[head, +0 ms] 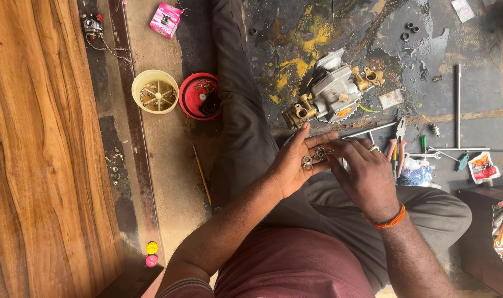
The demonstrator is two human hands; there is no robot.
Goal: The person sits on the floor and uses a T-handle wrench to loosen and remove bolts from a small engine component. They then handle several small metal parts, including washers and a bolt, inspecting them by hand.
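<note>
My left hand (295, 163) lies palm up above my lap and cups several small metal rings and washers (313, 157). My right hand (364, 174), with an orange band at the wrist, reaches over from the right, and its fingertips touch the small parts in the left palm. Just beyond both hands, a grey metal pump body with brass fittings (331, 91) rests on the stained floor.
Pliers with red handles (397, 146), a long metal rod (457, 105) and small tools lie right of the hands. A cream tub (155, 91) and a red lid with parts (199, 96) sit to the left, near a pink box (165, 19). A wooden panel (36, 154) runs along the far left.
</note>
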